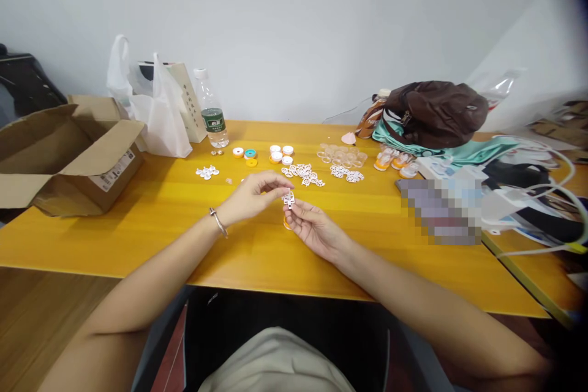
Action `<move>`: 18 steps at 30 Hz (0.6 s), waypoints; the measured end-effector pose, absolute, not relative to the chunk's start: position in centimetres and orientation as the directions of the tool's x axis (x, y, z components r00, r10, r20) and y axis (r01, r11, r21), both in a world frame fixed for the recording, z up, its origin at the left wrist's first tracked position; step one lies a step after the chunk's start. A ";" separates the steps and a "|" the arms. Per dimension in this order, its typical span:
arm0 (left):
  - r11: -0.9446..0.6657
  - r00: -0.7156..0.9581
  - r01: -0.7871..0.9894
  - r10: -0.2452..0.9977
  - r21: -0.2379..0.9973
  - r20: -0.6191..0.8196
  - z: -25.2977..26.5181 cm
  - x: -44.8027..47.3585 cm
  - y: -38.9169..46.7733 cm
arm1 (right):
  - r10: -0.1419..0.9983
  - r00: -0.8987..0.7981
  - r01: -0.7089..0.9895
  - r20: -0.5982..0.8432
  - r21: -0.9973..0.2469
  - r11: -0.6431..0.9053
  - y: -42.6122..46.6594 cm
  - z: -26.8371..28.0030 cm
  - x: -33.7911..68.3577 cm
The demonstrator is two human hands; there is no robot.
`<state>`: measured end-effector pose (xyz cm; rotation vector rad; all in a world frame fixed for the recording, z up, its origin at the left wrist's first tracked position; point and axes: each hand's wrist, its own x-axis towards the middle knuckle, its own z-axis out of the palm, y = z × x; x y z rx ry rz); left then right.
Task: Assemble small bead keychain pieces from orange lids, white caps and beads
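Note:
Between my two hands is a small white openwork plastic piece (289, 199). My left hand (257, 196), with a bracelet at the wrist, pinches its upper end. From the right, my right hand (316, 229) grips its lower edge between thumb and fingers. An orange ring-shaped part (287, 223) shows partly behind the right fingertips; I cannot tell if it is held or lies on the table. Just beyond the hands lie white openwork pieces (303, 174), with another pile of white pieces (346, 174) to their right. Small round white and coloured parts (250, 154) sit farther back.
Clear plastic domes (342, 155) and orange-based assemblies (395, 160) stand at the back right, near a brown bag (436, 111). Small white parts (207, 172) lie left. An open cardboard box (105, 165), plastic bag (160, 116) and water bottle (214, 113) stand at the left; cables (551, 184) at right.

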<state>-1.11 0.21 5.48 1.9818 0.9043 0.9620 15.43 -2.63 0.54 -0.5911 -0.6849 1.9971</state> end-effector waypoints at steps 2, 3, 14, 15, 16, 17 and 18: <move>-0.525 0.459 0.321 0.814 0.788 0.355 5.2 -1.0 0.3 | 0.873 -0.468 -0.601 -0.138 -0.674 -0.428 -2.7 0.5 15.5; -0.546 0.457 0.341 0.807 0.765 0.373 5.1 -1.0 0.3 | 0.874 -0.464 -0.599 -0.142 -0.677 -0.428 -2.7 0.6 15.6; -0.645 0.426 0.396 0.759 0.653 0.492 4.4 -0.2 -0.1 | 0.896 -0.413 -0.606 -0.163 -0.685 -0.404 -2.5 0.8 15.7; -0.634 0.421 0.391 0.768 0.667 0.483 4.3 -0.1 -0.1 | 0.897 -0.413 -0.605 -0.161 -0.687 -0.402 -2.4 0.8 15.7; -0.623 0.415 0.387 0.776 0.680 0.475 4.2 0.0 -0.1 | 0.898 -0.411 -0.603 -0.158 -0.691 -0.398 -2.4 0.8 15.7; -0.613 0.409 0.384 0.783 0.690 0.468 4.1 0.0 -0.1 | 0.899 -0.409 -0.601 -0.155 -0.695 -0.393 -2.4 0.7 15.8; -0.607 0.402 0.381 0.788 0.697 0.467 4.0 0.1 -0.1 | 0.901 -0.406 -0.599 -0.150 -0.701 -0.387 -2.4 0.7 15.8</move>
